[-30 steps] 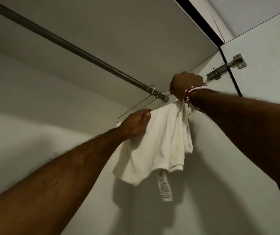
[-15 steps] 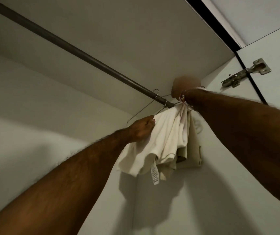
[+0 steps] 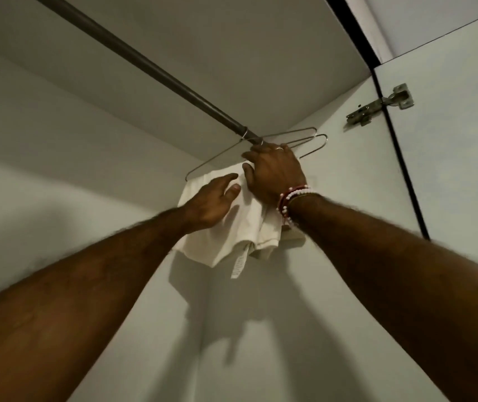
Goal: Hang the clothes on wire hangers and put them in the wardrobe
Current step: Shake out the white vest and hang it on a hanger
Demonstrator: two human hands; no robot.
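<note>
A white garment [image 3: 232, 233] with a care label hangs from wire hangers [image 3: 307, 140] hooked on the dark wardrobe rail [image 3: 156, 71], near the rail's right end. My right hand [image 3: 275, 172], with bead bracelets at the wrist, lies over the top of the garment just under the hangers, fingers curled onto the cloth. My left hand [image 3: 211, 201] rests flat against the garment's left side with its fingers spread. The hanger hooks are partly hidden by my right hand.
The white wardrobe top panel [image 3: 232, 53] is just above the rail. The side wall [image 3: 348, 198] carries a metal door hinge [image 3: 379, 104]. The open door [image 3: 463, 140] stands at the right. The back wall [image 3: 43, 140] is bare.
My right hand has come down from the rail's end onto the top of the garment. My left hand has opened and slid onto the cloth. The hangers' right ends now show.
</note>
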